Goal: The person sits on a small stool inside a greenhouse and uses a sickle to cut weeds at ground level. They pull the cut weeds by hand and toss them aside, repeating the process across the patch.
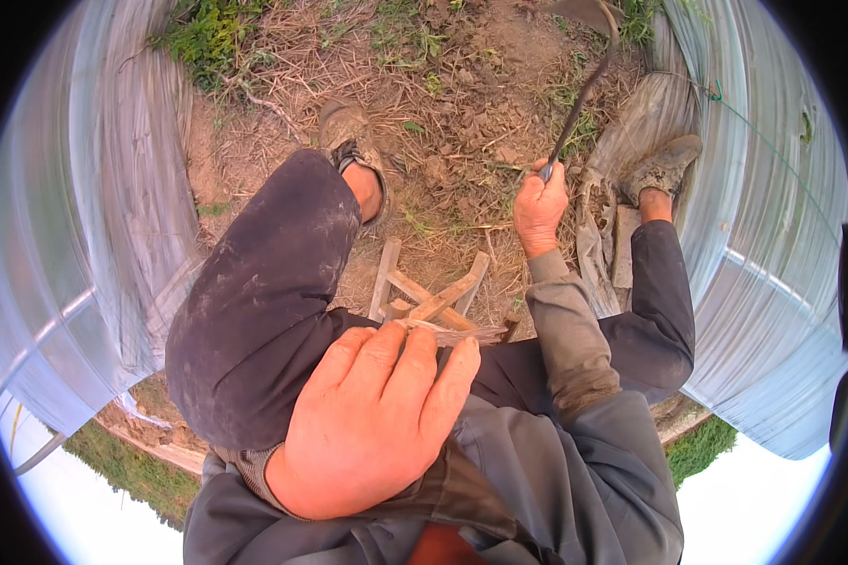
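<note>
My right hand (541, 206) is closed round the near end of a thin, dark metal tool (578, 106), perhaps a hand hoe or sickle; its shaft curves upward to a flat blade at the top edge. My left hand (378, 424) is palm down close to the camera, in front of my lap, with its fingers slightly apart and nothing seen in it. Just beyond its fingertips is a wooden stool (438, 300) with crossed legs, between my thighs. Whether the fingertips touch the stool, I cannot tell.
Soil with dry straw (459, 134) and small weeds lies between my feet. Plastic greenhouse sheeting (131, 176) rises on the left, and more sheeting (763, 198) on the right, with a green cord across it. My right shoe rests on gathered sheeting beside a brick or block (626, 247).
</note>
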Demonstrator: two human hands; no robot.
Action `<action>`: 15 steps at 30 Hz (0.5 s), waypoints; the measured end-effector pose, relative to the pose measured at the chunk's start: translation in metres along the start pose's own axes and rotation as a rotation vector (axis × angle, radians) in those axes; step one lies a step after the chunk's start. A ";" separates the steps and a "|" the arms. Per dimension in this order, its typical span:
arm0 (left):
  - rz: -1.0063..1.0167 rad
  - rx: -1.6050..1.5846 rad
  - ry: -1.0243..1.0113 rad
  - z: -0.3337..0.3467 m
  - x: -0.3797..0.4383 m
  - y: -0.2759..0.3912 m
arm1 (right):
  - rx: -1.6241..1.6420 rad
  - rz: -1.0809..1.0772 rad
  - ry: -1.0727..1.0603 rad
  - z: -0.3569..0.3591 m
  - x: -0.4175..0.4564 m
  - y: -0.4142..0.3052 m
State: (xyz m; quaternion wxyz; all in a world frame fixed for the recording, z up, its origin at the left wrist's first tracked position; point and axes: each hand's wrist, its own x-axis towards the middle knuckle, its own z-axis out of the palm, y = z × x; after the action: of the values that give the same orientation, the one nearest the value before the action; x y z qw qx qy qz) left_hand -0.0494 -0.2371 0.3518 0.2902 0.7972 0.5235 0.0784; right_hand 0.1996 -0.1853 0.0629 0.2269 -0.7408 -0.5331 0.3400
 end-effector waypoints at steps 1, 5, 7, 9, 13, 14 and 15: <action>0.005 -0.012 0.003 -0.002 -0.004 0.001 | 0.023 0.051 -0.007 -0.001 -0.008 0.011; 0.036 -0.014 0.056 -0.007 -0.013 0.003 | -0.467 0.001 -0.390 -0.011 -0.029 0.096; 0.002 -0.007 0.055 -0.003 -0.024 0.005 | -0.285 -0.087 -0.314 -0.009 -0.036 0.038; -0.008 -0.019 0.044 -0.002 -0.028 0.007 | -0.104 -0.036 -0.344 -0.015 -0.050 0.009; 0.033 -0.055 0.091 -0.010 -0.028 0.004 | -0.476 -0.067 -0.619 -0.038 -0.066 0.090; 0.040 -0.045 0.100 -0.008 -0.033 0.001 | -0.517 -0.050 -0.644 -0.046 -0.073 0.093; 0.038 -0.034 0.108 -0.006 -0.035 0.002 | -0.557 -0.036 -0.676 -0.050 -0.075 0.094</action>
State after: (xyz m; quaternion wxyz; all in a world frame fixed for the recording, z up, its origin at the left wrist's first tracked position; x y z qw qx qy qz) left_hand -0.0657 -0.2658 0.3644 0.2736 0.7965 0.5218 0.1357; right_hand 0.2814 -0.2856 0.0500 -0.1627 -0.6113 -0.6616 0.4025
